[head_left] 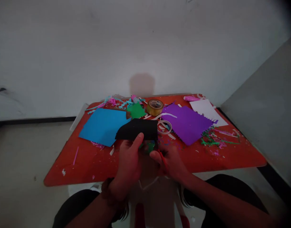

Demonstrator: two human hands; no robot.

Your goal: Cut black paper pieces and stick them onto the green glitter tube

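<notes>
Black construction paper hovering above the red bench, just past its near edge, gripped by the left hand, with the thumb pressing on top and the other fingers clenching from beneath. Right hand closing around a slim red-handled tool, its fingers grasping firmly, the tool's far end hidden, leaving scissors or a marker impossible to tell apart. Sheet probably weighing next to nothing and bending easily, so pinching it flat near an edge looking safer than squeezing its middle, and any tight grip risking a crease. Small green scrap showing between the hands. Blue paper lying to the left, purple paper with a zigzag edge lying to the right, and white paper sitting beyond it. Green cutout, tan tape roll and thin tape ring crowding just past the black sheet. Colored paper scraps littering the bench's right side, with bare red surface showing along the near edge.
</notes>
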